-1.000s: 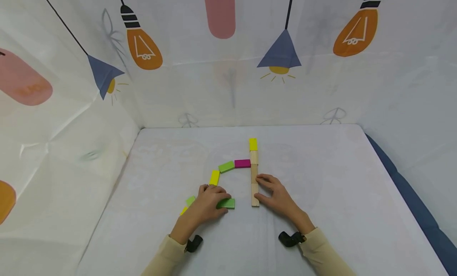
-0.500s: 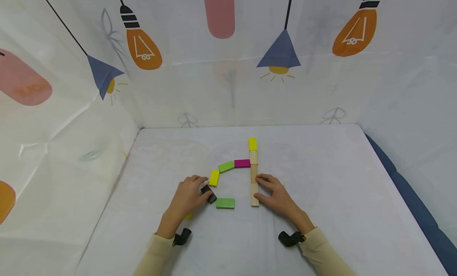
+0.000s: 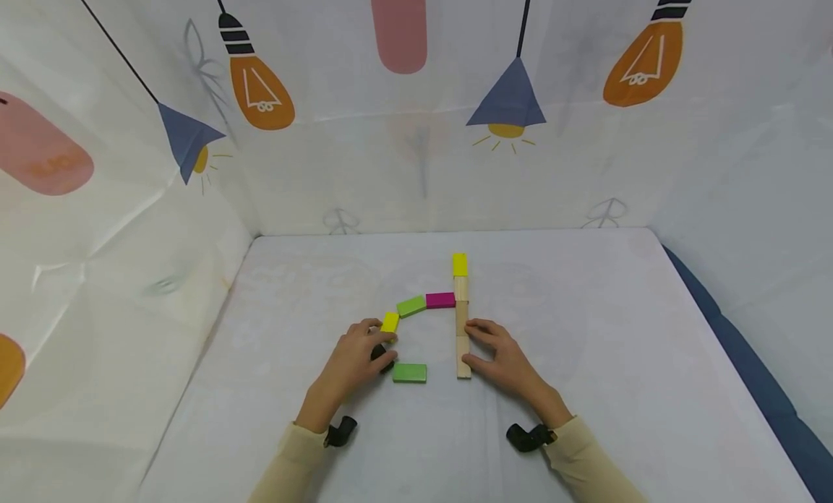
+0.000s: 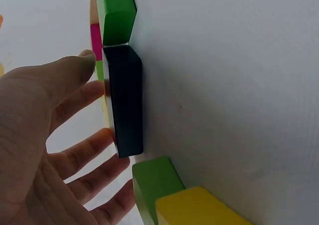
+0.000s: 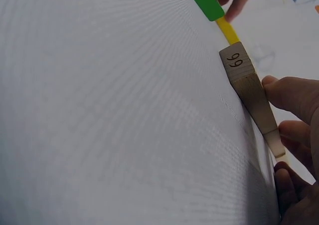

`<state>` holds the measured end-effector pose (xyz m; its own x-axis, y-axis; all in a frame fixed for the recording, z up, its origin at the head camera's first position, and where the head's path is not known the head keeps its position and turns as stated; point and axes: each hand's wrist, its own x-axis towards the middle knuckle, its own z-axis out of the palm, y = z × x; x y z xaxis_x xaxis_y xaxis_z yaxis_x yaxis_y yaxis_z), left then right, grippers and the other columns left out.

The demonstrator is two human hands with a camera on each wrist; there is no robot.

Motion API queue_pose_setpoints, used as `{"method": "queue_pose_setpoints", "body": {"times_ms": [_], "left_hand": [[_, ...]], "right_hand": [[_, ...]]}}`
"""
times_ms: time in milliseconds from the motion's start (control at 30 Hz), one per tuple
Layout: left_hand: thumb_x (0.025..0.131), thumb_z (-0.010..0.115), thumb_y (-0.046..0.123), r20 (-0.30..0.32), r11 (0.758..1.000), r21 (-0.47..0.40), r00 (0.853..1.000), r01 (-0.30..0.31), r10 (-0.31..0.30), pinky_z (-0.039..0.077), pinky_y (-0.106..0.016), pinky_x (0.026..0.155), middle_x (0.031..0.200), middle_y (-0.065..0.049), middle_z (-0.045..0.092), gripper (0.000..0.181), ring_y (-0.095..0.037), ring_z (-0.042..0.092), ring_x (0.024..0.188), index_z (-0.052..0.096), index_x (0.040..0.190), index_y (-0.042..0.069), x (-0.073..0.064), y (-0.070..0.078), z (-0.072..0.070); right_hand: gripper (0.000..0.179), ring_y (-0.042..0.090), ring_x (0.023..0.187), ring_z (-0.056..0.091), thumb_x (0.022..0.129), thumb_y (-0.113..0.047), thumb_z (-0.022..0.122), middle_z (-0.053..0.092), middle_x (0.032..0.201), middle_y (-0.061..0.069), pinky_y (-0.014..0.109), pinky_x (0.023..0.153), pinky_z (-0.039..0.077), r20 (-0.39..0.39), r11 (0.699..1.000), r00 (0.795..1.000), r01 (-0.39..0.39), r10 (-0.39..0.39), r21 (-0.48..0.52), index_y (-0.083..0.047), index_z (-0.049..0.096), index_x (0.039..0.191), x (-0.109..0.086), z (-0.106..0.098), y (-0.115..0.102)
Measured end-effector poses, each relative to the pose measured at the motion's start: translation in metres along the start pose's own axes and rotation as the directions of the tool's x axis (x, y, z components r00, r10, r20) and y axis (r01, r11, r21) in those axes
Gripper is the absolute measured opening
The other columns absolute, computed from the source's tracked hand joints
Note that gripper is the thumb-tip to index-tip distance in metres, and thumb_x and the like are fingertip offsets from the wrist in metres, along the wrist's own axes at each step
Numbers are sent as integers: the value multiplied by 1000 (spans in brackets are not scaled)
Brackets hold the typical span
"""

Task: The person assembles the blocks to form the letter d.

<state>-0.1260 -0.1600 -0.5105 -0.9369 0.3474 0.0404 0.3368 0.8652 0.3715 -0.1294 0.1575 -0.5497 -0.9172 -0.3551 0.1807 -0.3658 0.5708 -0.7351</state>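
My left hand (image 3: 354,355) hovers around a black block (image 4: 127,105), its fingers spread behind the block and its thumb (image 4: 85,63) above one end. A green block (image 3: 409,373) lies at the black block's end, and a yellow block (image 3: 390,321) is partly covered by my left fingers. A light green block (image 4: 157,185) and another yellow block (image 4: 199,207) show below the fingers in the left wrist view; the hand hides them in the head view. My right hand (image 3: 507,358) rests its fingertips along the right side of a straight row of plain wooden blocks (image 3: 462,319).
At the row's far end is a yellow block (image 3: 460,264). A magenta block (image 3: 440,301) meets the row's left side, with a light green block (image 3: 411,306) beside it, forming a curve toward my left hand. The white table (image 3: 586,308) is bordered by patterned curtains (image 3: 423,163).
My left hand has drawn back left from the green block, uncovering the black block, then shifted slightly right over it. The right hand stays in place.
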Motion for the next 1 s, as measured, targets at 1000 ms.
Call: {"method": "queue_pose_setpoints", "body": {"times_ms": [1000], "left_hand": [[87, 83, 17, 41, 971, -152, 983, 182, -178, 56, -34, 79, 102, -1, 71, 26, -13, 61, 85, 74, 111, 10, -6, -10, -12]], "right_hand": [[57, 36, 139, 51, 88, -19, 82, 57, 145, 13, 54, 112, 45, -4, 1000, 1000, 11, -11, -16, -1, 64, 138, 0, 1, -1]]}}
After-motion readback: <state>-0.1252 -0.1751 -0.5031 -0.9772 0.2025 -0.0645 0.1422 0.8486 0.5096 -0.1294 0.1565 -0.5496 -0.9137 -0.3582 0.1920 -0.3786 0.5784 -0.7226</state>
